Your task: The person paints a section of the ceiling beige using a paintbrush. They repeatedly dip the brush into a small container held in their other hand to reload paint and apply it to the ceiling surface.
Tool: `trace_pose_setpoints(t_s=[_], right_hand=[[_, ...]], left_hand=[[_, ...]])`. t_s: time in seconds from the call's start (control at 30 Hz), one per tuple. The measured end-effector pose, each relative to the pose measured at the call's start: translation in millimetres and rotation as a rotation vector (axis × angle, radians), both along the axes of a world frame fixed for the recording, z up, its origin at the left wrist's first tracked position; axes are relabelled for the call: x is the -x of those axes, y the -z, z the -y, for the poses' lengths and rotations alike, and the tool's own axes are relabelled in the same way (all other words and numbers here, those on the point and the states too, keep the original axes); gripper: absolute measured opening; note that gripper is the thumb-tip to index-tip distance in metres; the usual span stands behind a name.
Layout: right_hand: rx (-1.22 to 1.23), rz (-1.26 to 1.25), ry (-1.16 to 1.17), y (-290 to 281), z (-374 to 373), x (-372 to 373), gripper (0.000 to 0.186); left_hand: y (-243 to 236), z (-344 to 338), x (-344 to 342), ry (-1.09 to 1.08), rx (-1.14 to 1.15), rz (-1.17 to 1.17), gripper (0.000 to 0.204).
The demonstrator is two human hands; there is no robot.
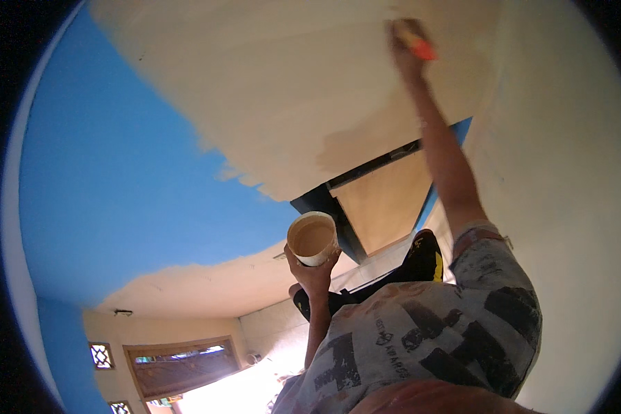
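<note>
My left hand (pixel 314 276) is wrapped round a whitish paint tub (pixel 320 260) and holds it below chest height in the middle of the view. Beige paint (pixel 312 237) shows inside it. High at the upper right, my right hand (pixel 407 52) is closed on a paintbrush (pixel 424 50) with an orange part. Motion blurs this hand and hides the bristles. The brush is at or close to a broad surface, coated beige (pixel 276 83) around the hand and blue (pixel 138 172) farther left. A ragged, brushed edge divides the two colours.
A dark-edged opening with a light wooden panel (pixel 383 203) lies beyond the tub. A pale wall (pixel 566 207) rises at the right. At the lower left are a brown-framed window (pixel 179 366), small patterned vents (pixel 101 355) and a bright doorway. A dark shoe (pixel 424 259) shows beside my shirt.
</note>
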State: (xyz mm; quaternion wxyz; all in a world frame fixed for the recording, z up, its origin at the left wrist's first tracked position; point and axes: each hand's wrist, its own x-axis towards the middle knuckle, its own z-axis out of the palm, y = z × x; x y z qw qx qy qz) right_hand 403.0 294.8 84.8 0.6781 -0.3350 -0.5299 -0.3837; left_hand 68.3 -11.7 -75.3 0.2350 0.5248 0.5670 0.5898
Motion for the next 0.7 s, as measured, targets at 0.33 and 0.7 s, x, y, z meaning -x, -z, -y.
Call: trace_pose_setpoints(t_s=[0.33,0.7], right_hand=[[-0.02,0.022,-0.711,-44.5,44.8,266.5,0.011],[0.333,-0.681,-0.463,124.2,63.4,-211.3,0.032]], left_hand=[[7.9,8.3,18.7,-0.067,-0.015,0.055,0.081],[-1.6,9.5,8.0,0.009,0.027,0.078,0.082]])
